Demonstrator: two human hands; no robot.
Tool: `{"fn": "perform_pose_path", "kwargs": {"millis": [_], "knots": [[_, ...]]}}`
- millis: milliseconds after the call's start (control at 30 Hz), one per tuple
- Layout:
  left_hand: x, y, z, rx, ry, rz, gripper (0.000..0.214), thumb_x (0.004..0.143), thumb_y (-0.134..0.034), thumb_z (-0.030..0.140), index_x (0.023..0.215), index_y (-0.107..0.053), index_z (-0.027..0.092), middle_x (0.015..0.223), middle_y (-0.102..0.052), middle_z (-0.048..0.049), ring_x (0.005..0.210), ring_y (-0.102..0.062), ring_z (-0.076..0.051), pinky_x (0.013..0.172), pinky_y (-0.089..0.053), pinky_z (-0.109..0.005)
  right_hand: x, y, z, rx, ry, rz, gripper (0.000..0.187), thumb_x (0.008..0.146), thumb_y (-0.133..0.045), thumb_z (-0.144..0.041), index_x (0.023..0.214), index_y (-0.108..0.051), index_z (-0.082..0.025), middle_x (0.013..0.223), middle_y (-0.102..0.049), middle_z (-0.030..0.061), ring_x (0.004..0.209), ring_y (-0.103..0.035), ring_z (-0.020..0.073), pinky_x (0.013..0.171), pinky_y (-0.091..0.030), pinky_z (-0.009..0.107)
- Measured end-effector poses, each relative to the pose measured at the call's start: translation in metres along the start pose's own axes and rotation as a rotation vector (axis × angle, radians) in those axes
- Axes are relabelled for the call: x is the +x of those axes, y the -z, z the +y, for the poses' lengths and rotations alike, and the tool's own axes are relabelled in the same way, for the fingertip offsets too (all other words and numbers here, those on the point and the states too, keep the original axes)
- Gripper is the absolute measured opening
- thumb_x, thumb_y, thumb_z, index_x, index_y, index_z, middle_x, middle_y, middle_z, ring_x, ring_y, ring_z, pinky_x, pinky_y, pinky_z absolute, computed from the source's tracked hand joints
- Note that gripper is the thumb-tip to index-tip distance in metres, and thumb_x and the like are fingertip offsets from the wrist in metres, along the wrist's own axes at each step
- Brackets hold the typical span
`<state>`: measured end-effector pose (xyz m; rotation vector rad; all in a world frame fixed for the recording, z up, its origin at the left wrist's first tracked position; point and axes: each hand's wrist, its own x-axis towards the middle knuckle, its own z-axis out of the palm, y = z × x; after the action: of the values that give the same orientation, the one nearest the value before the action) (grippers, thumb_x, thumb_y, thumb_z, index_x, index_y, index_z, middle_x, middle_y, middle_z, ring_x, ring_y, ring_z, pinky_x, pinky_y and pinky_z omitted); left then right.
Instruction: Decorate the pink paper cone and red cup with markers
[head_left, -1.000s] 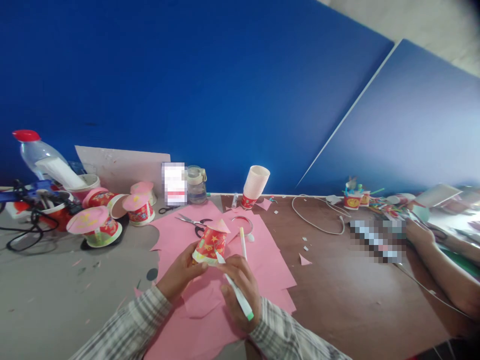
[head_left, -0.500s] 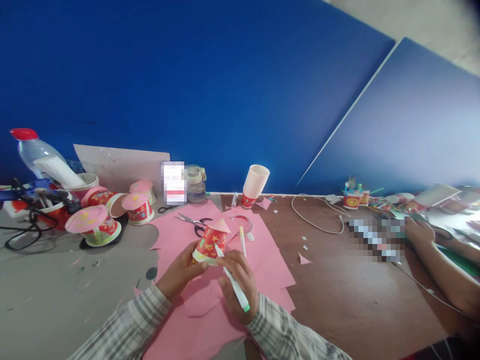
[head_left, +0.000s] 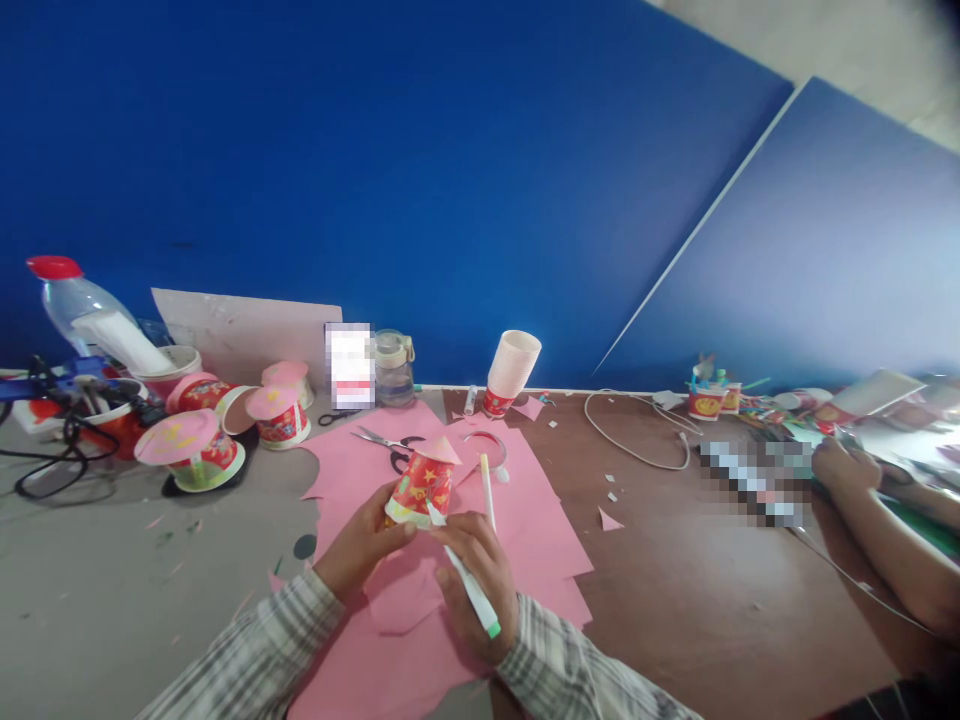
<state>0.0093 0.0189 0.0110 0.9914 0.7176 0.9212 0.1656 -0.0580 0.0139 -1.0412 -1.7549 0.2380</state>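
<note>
My left hand point(head_left: 367, 545) is closed around the rim of an upside-down red paper cup point(head_left: 422, 488) topped with a pink paper cone point(head_left: 442, 450). In my right hand point(head_left: 480, 570) is a white marker point(head_left: 472, 590) with a green end, its tip against the cup's lower side. Pink paper sheets point(head_left: 525, 510) lie beneath both hands. Just behind the cup are scissors point(head_left: 390, 440) with black handles and a roll of clear tape point(head_left: 495, 437). A second white marker point(head_left: 487, 490) with a yellow end lies right of the cup.
Decorated cups point(head_left: 195, 455) with pink paper discs stand at the left, near a red-capped bottle point(head_left: 82, 300). A cup stack point(head_left: 513, 370) and a water bottle point(head_left: 394, 370) stand along the blue partition. Another person's hand point(head_left: 847, 465) is at the right, beside a white cable point(head_left: 637, 455).
The marker tip has moved slightly down the cup's side toward its rim. My left hand and the cup stay nearly in place.
</note>
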Motion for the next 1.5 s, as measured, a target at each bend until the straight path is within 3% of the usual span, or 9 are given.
{"fn": "perform_pose_path", "kwargs": {"millis": [533,1067,1500], "knots": [[0.0,-0.003,0.004,0.008,0.004,0.021,0.057,0.045,-0.079,0.033,0.098,-0.058,0.022,0.086,-0.07,-0.0032,0.086,-0.057,-0.027,0.075,-0.043,-0.037,0.0,0.002,0.002,-0.006,-0.071,0.091,0.027,0.086,-0.048,-0.027,0.111,-0.058,-0.024,0.094,-0.061,0.0064,0.087,-0.061,0.0224,0.07,-0.057,0.039],[-0.001,0.0,0.0,-0.011,0.011,-0.015,0.057,0.05,-0.077,0.032,0.102,-0.056,0.023,0.087,-0.068,-0.0038,0.086,-0.058,-0.027,0.074,-0.044,-0.04,-0.008,-0.004,-0.003,-0.043,-0.039,-0.007,0.027,0.087,-0.049,-0.031,0.112,-0.057,-0.026,0.096,-0.061,0.0052,0.086,-0.059,0.0224,0.074,-0.055,0.042],[-0.001,-0.001,0.001,0.005,-0.004,0.031,0.057,0.047,-0.077,0.033,0.1,-0.058,0.022,0.09,-0.069,-0.0042,0.088,-0.056,-0.027,0.074,-0.042,-0.037,0.001,-0.001,0.005,-0.048,-0.049,0.09,0.028,0.085,-0.05,-0.026,0.111,-0.059,-0.022,0.095,-0.061,0.0063,0.086,-0.06,0.0218,0.072,-0.057,0.039]]}}
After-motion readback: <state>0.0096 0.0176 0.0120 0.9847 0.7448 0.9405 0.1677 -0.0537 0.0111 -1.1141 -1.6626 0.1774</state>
